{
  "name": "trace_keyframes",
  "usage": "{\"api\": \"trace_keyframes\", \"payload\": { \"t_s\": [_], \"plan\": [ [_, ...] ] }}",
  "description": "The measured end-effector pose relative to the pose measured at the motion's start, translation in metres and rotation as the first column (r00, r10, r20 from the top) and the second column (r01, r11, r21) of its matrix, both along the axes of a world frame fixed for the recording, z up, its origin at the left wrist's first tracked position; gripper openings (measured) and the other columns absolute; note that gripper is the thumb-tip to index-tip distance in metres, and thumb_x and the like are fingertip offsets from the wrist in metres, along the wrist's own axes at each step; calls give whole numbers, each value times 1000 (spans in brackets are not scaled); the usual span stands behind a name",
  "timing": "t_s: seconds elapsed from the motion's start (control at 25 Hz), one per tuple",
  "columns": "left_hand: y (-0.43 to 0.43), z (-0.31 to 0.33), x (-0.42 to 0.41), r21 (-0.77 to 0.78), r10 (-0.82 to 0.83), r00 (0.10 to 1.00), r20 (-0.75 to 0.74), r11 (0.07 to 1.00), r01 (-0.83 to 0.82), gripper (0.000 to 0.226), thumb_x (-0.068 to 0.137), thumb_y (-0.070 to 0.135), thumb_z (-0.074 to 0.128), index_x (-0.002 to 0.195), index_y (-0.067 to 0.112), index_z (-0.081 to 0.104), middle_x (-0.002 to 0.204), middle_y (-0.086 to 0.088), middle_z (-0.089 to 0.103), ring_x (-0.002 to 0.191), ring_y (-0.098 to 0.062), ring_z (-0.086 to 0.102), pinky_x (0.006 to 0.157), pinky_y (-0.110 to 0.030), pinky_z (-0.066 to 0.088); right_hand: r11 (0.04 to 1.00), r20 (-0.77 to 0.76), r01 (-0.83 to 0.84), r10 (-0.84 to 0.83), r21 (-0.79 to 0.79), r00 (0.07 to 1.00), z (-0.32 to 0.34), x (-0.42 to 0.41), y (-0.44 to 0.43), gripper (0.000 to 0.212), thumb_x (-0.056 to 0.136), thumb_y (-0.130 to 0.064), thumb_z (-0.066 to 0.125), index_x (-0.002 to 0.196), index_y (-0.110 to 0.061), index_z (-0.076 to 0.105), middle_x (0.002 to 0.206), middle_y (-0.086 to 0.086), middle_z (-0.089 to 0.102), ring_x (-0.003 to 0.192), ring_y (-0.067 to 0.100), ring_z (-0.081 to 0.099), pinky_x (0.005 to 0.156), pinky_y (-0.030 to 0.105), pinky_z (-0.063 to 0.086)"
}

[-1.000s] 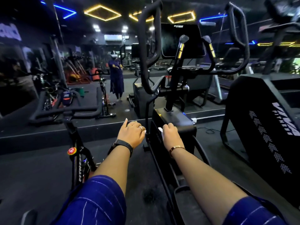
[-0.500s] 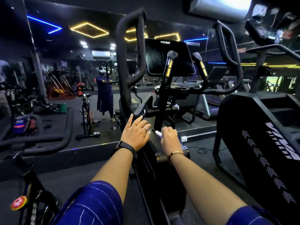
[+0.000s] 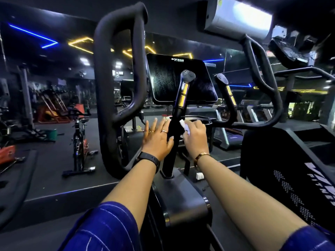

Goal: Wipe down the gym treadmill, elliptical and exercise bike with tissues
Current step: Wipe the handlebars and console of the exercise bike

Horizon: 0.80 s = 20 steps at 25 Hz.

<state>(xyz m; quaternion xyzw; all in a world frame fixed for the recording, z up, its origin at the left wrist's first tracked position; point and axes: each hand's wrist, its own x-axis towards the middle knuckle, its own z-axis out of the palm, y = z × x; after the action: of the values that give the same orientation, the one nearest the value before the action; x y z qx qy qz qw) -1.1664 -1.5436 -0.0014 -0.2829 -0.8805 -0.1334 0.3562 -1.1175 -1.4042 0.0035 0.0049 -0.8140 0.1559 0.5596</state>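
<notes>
At the elliptical (image 3: pixel 181 201) (console (image 3: pixel 166 84) reads VIVA), right hand (image 3: pixel 195 137) pinches a tissue (image 3: pixel 183 124); left hand (image 3: pixel 156 141) lies flat, fingers (image 3: pixel 154 125) straight.

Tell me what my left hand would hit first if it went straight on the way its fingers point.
Probably the elliptical's console tray, just past the left hand's fingertips and under the screen. Depth is hard to judge, so it could pass beside the tray instead.

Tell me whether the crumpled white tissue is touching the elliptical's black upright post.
Touching. The head view shows the crumpled white tissue, pinched in the right hand, pressed against the right side of the black upright post with no gap.
</notes>
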Motion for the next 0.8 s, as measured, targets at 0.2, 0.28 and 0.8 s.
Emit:
{"api": "trace_keyframes", "payload": {
  "t_s": [0.2,0.28,0.8],
  "plan": [
    [48,22,-52,325,-169,982,82,936,134,71,98,39,46,157,18,11,163,-3,15,150,-18,11,122,-40,-1,963,-203,98,-46,251,978,44,-46,14,41,77,8,55,117,4,63,105,22,52,96,35,49,83,40,52],
    [66,25,-73,392,-288,953,90,890,232,71,98,35,47,157,17,12,161,-7,22,148,-21,18,121,-40,9,918,-166,119,-59,378,984,51,-69,28,47,72,12,62,119,7,60,118,24,52,106,35,45,90,45,52],
    [105,14,-110,748,-554,799,-234,422,512,63,93,41,30,145,8,43,148,-10,47,133,-20,46,107,-22,35,920,197,-106,32,378,980,94,-110,72,61,96,-40,14,148,-16,36,159,0,19,148,17,9,120,44,2]
  ]
}}
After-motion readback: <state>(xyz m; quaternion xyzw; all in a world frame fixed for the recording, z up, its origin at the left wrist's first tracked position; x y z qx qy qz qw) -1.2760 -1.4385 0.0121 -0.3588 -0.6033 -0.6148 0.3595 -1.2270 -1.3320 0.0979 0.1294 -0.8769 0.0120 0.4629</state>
